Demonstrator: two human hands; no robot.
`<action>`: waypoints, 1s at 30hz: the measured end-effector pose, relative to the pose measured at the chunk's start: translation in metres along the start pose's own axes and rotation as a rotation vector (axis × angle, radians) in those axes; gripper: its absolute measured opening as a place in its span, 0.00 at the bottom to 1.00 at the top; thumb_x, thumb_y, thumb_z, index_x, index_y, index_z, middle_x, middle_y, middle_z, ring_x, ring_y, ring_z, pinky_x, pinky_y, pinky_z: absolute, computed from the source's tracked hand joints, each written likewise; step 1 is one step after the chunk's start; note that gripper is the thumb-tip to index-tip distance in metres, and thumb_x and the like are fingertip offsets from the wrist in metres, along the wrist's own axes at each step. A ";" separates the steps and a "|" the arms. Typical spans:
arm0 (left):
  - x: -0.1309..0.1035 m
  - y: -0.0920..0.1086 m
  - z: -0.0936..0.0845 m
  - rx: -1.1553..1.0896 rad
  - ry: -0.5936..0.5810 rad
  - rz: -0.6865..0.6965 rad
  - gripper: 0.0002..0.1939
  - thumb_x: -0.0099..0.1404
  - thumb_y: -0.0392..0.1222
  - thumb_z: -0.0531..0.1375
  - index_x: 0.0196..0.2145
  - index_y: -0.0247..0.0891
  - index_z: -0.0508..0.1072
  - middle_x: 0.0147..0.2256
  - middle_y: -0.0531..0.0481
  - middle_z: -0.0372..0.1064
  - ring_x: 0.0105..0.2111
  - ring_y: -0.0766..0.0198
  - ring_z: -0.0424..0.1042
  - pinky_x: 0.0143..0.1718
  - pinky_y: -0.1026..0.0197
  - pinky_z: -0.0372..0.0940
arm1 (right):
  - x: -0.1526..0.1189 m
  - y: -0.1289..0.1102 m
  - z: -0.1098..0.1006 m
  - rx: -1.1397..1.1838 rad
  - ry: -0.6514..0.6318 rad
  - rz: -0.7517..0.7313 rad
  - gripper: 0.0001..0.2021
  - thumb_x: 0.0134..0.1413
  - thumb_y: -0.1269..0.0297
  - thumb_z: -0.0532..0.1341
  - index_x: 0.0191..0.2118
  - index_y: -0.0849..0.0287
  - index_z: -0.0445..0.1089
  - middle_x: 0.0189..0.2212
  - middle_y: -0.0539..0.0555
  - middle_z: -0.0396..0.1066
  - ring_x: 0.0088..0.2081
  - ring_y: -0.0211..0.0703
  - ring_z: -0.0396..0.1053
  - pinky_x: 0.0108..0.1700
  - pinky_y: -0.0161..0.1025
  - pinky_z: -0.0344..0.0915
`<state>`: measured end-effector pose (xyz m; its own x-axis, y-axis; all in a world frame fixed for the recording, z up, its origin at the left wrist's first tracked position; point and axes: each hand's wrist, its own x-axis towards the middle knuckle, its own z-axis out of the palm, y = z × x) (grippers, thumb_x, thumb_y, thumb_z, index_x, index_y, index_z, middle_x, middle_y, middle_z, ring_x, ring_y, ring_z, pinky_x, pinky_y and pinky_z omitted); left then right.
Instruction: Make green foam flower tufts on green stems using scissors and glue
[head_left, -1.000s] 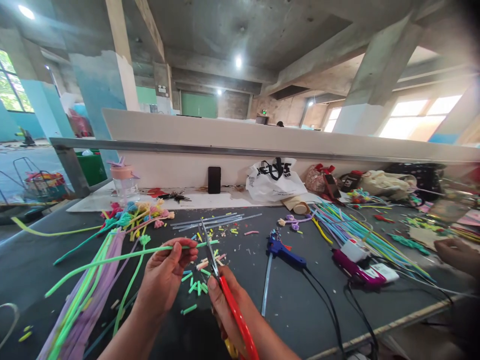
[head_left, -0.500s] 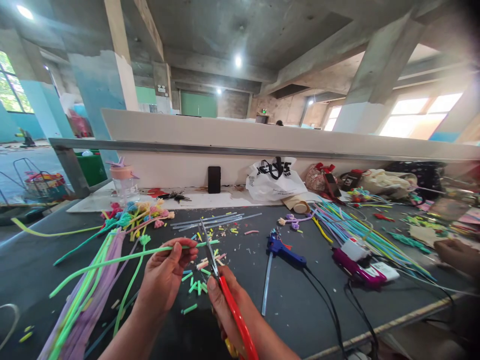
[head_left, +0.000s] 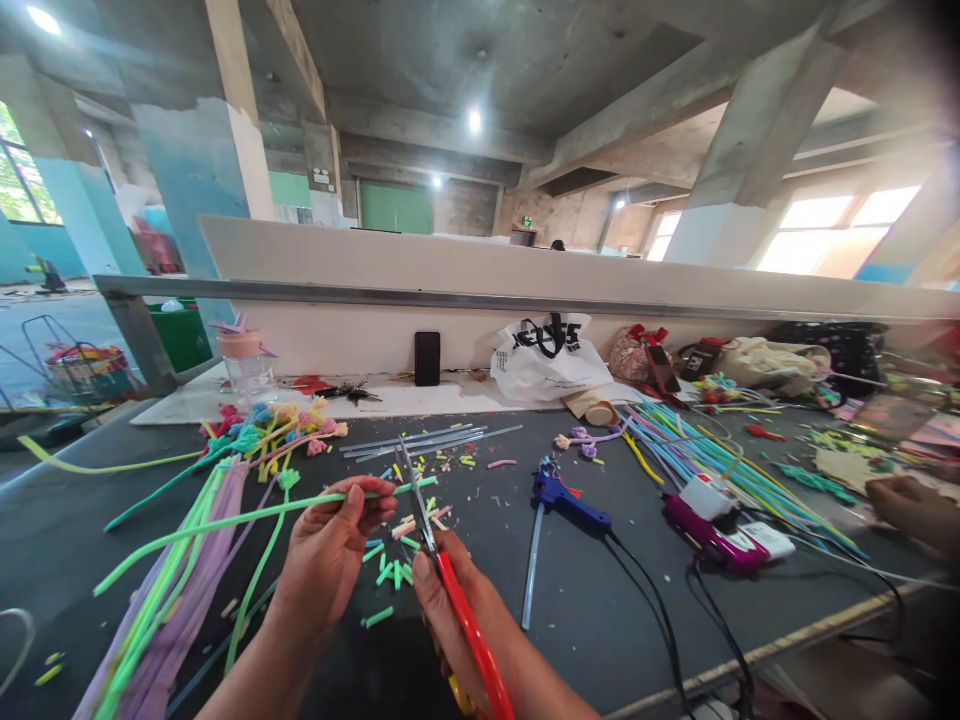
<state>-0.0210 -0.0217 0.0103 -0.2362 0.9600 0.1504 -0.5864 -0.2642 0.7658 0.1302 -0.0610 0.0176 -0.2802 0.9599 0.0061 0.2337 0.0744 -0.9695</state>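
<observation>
You appear to be at a trimming step: your left hand [head_left: 341, 530] pinches the green stem [head_left: 225, 522] between thumb and fingers above the dark table [head_left: 592, 640], its short end at the blades of the scissors [head_left: 469, 620] — gripped by the handles in your right hand [head_left: 491, 600] — and the next move likely calls for a steady pinch and a square closing of the blades. Whether those blades stand apart or together cannot be told; your right fingers are mostly hidden, and a co-worker's hand [head_left: 911, 510] blurs into the dark right edge.
</observation>
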 end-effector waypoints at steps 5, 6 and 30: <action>0.000 0.000 -0.001 0.008 -0.004 0.007 0.08 0.52 0.42 0.65 0.29 0.34 0.76 0.30 0.47 0.75 0.28 0.66 0.73 0.33 0.65 0.68 | 0.001 -0.001 0.001 -0.089 -0.019 -0.033 0.18 0.56 0.42 0.48 0.35 0.54 0.58 0.20 0.44 0.55 0.22 0.34 0.54 0.24 0.31 0.51; 0.000 -0.001 -0.001 0.006 -0.005 0.007 0.08 0.52 0.42 0.65 0.29 0.34 0.76 0.30 0.47 0.75 0.28 0.66 0.73 0.33 0.65 0.68 | 0.000 -0.001 0.001 -0.088 -0.015 -0.043 0.19 0.56 0.43 0.48 0.34 0.54 0.58 0.21 0.44 0.55 0.23 0.34 0.55 0.25 0.31 0.52; 0.002 0.000 -0.002 -0.009 0.000 0.011 0.08 0.51 0.42 0.66 0.29 0.34 0.76 0.29 0.47 0.75 0.28 0.65 0.73 0.32 0.64 0.68 | 0.005 0.002 0.006 -0.026 0.021 -0.043 0.20 0.53 0.41 0.50 0.32 0.55 0.58 0.20 0.44 0.54 0.22 0.33 0.53 0.23 0.31 0.53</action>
<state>-0.0227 -0.0200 0.0096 -0.2426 0.9570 0.1593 -0.5906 -0.2760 0.7583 0.1236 -0.0581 0.0142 -0.2708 0.9612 0.0525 0.2467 0.1220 -0.9614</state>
